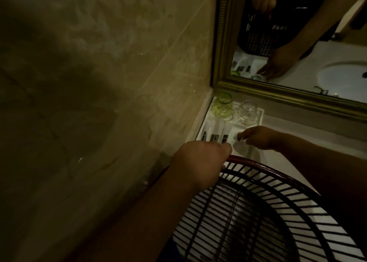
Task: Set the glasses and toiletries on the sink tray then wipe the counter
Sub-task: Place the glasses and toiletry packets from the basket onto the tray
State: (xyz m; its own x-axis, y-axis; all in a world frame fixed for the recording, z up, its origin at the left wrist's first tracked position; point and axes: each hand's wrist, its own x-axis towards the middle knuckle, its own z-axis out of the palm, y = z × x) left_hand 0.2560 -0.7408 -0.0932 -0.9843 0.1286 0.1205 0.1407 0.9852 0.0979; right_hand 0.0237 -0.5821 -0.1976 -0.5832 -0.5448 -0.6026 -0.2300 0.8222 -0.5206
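A white tray [261, 110] sits in the counter's far left corner, against the wall and mirror. A green glass [222, 106] and a clear glass [247, 112] stand upside down at its back. Several small white toiletry packets with dark ends [213, 137] lie along its left side. My left hand [198, 162] grips the rim of a dark slatted basket [278, 212] held just in front of the tray. My right hand [258, 137] hovers over the tray's right part and pinches a small white item [237, 136].
A gold-framed mirror [278, 95] runs along the back and reflects my hands, the basket and a white sink basin [341, 73]. A tiled wall [99, 83] closes off the left. The pale counter [307, 148] extends to the right.
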